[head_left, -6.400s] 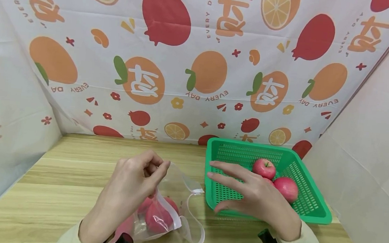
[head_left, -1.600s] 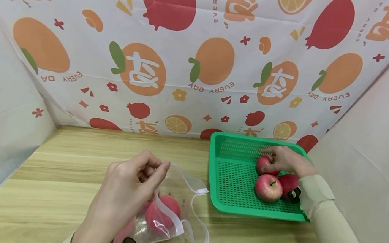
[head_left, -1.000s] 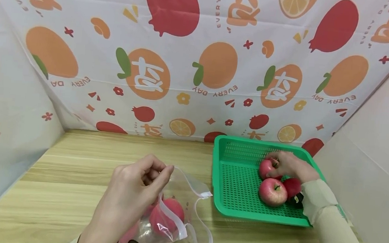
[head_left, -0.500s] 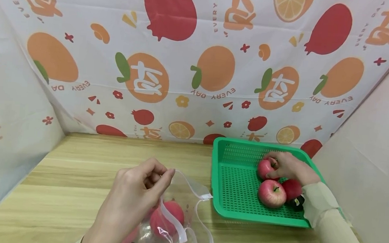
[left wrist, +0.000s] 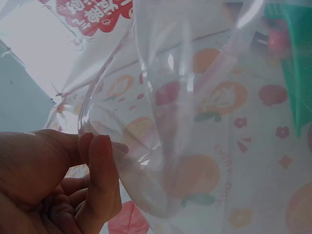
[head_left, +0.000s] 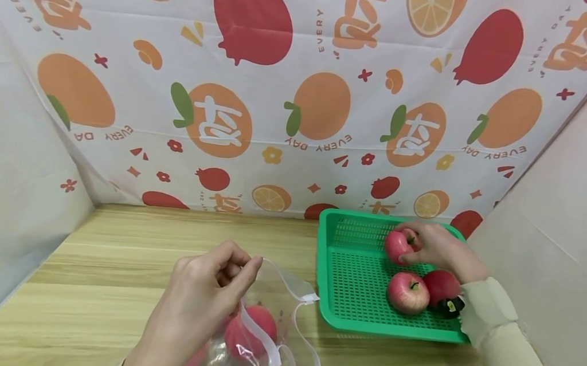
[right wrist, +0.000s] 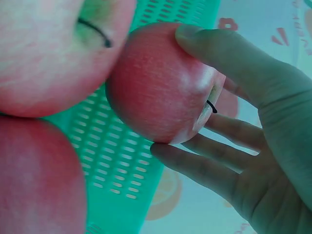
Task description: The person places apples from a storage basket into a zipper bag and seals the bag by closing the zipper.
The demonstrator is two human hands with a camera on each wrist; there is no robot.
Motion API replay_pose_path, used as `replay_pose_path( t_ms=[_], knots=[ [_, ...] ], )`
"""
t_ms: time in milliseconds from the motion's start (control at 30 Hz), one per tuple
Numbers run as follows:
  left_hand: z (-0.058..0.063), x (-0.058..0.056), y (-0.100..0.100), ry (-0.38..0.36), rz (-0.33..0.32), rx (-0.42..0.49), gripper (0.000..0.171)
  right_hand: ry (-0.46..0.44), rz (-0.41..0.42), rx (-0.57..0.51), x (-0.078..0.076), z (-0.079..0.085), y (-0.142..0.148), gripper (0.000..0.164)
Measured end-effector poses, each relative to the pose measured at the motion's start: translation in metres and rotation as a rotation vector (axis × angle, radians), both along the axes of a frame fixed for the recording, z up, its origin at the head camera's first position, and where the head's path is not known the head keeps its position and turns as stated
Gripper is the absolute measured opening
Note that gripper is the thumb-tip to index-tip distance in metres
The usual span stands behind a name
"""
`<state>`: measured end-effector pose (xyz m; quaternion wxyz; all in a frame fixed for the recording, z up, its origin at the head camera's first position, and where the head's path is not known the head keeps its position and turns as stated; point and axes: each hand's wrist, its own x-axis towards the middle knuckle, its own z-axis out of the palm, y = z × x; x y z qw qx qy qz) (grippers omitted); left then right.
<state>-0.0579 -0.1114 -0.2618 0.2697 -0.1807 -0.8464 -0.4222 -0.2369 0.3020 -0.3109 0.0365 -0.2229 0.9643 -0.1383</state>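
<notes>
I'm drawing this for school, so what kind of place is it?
Perhaps a makeshift booth: a pale wood-grain table stands before a white cloth backdrop printed with fruit, and holds a rectangular green plastic basket of round red apples.

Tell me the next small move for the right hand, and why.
I'd probably lift the gripped apple up over the rim of the green basket, toward the clear bag: the right hand has its thumb and fingers around the apple, and the left hand pinches the bag's edge, its mouth open, with red fruit inside.
</notes>
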Motion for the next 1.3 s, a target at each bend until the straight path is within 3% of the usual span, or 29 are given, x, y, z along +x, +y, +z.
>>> replay_pose_path(
  t_ms=[333, 833, 1300],
  knots=[
    [-0.001, 0.0, 0.001, -0.011, -0.001, -0.001, 0.02, 0.147, 0.037, -0.022, 0.02, 0.02, -0.008, 0.058],
    [-0.001, 0.0, 0.002, -0.019, 0.01, -0.006, 0.02, 0.327, 0.186, -0.106, 0.044, 0.034, -0.031, 0.06],
    [0.0, -0.001, 0.001, 0.005, 0.008, -0.022, 0.02, 0.37, 0.165, -0.127, 0.068, 0.044, -0.044, 0.072]
  ],
)
